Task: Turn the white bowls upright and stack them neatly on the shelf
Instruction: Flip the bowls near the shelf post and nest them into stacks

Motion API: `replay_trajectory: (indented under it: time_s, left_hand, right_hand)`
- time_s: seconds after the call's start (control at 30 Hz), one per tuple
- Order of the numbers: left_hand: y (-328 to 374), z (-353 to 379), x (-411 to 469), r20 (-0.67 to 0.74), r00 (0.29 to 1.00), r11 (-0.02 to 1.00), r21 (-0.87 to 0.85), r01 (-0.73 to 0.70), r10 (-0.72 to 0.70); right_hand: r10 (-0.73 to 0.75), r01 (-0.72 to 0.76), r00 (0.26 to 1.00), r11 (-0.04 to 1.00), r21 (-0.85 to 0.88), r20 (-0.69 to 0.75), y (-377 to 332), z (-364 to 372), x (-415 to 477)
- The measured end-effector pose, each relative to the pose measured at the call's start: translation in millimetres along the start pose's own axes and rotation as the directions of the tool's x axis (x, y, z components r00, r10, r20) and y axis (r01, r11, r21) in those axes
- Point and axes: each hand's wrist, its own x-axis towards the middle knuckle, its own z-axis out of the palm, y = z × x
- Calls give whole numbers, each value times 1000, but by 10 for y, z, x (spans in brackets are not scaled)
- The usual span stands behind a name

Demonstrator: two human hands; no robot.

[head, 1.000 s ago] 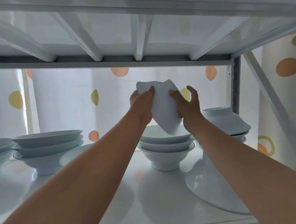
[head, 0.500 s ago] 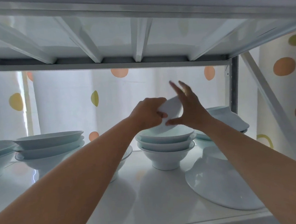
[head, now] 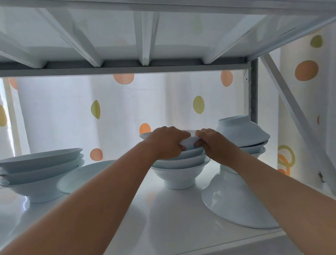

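A white bowl [head: 190,145] sits upright on top of the middle stack [head: 179,174] of white bowls. My left hand [head: 167,142] and my right hand [head: 214,144] both grip its near rim, fingers curled over the edge. To the right, an upside-down bowl [head: 243,131] rests on another stack by the shelf post. A large bowl [head: 234,204] lies upside down and tilted at the front right, partly behind my right forearm. An upright stack [head: 39,172] stands at the left, with one more upright bowl [head: 81,177] beside it, half hidden by my left arm.
The white shelf board [head: 169,222] has bare room in front of the middle stack. The upper shelf [head: 147,39] hangs close overhead. A grey post [head: 253,93] stands at the back right. A dotted curtain [head: 63,114] closes the back.
The bowl was tilted in the air above the middle stack; both hands have turned it upright and lowered it onto the stack. The view shifted slightly.
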Motion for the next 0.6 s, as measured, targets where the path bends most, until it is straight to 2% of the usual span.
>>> replay_trajectory:
  time_s: [0.27,0.4,0.5,0.6]
  left_hand:
    - [22,72,-8,-59,998,998,-57,-33,29]
    - [-6,161,-72,-127,991,996,-72,-49,40]
    - [-25,154,-123,-116,993,996,-82,-24,15]
    - [-13,162,-131,-136,990,1000,-4,-27,26]
  right_hand:
    - [76,-71,988,997,-35,137,-94,-149,-100]
    - [112,-99,983,990,-99,142,-162,-169,-130]
    - [170,-156,975,982,-108,140,-247,-175,-126]
    - [210,-198,970,974,-108,120,-336,-199,-196]
